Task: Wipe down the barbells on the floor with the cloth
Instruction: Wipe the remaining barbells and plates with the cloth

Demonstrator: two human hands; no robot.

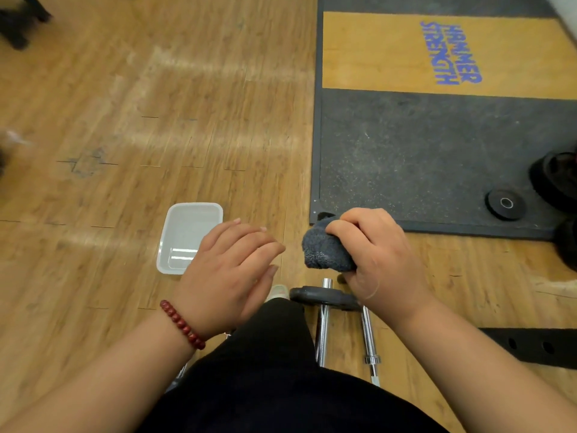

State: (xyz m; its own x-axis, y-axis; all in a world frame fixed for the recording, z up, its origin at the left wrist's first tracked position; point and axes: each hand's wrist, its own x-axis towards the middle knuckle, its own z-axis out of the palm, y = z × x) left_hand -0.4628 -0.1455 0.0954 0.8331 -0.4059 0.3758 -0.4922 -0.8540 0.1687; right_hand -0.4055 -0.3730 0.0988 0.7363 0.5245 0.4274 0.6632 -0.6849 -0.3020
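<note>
My right hand (pixel 379 257) grips a bunched dark grey cloth (pixel 326 250), held in the air above the floor. Below it lie two chrome barbells: one (pixel 323 320) with a small black plate (pixel 324 297) near its end, the other (pixel 368 335) just to its right. My black-clad leg hides their lower parts. My left hand (pixel 231 273), with a red bead bracelet at the wrist, hovers with fingers straight and holds nothing, a little left of the cloth.
A white plastic tray (pixel 187 226) sits on the wooden floor left of my hands. A black rubber lifting platform (pixel 421 157) fills the upper right, with a small black plate (pixel 505 204) and dark weights (pixel 559 179) on it. A perforated black bar (pixel 530 346) lies at right.
</note>
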